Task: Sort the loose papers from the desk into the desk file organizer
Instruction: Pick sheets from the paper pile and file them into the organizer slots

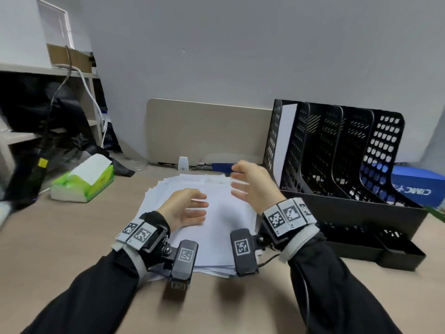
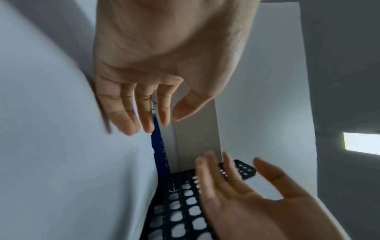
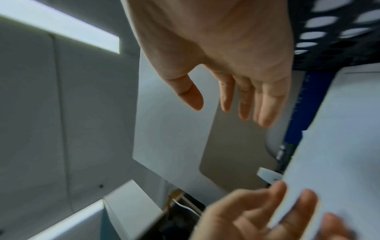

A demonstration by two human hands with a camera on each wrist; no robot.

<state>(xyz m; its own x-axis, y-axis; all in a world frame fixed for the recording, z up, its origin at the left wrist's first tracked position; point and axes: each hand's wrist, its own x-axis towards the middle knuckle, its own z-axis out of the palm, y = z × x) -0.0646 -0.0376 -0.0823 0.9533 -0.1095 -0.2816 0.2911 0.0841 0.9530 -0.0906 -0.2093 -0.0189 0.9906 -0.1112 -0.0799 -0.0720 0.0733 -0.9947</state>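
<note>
A loose stack of white papers point(image 1: 216, 227) lies fanned on the desk in front of me. My left hand point(image 1: 197, 206) is low over the stack's middle, fingers relaxed and holding nothing; whether it touches the top sheet I cannot tell. My right hand point(image 1: 237, 179) is raised over the stack's far right corner, open and blurred. The black mesh file organizer point(image 1: 337, 150) stands to the right with white paper point(image 1: 286, 138) in its leftmost slot. In the left wrist view my left hand point(image 2: 164, 121) is straight-fingered beside the papers point(image 2: 61, 146). In the right wrist view my right hand point(image 3: 222, 108) is empty.
A green tissue pack point(image 1: 83, 183) sits at the left of the desk. A beige panel point(image 1: 207, 131) leans on the wall behind the papers, with a small white device point(image 1: 183, 163) at its foot. A blue box point(image 1: 416, 186) lies behind the organizer, whose low front tray point(image 1: 375, 247) juts forward.
</note>
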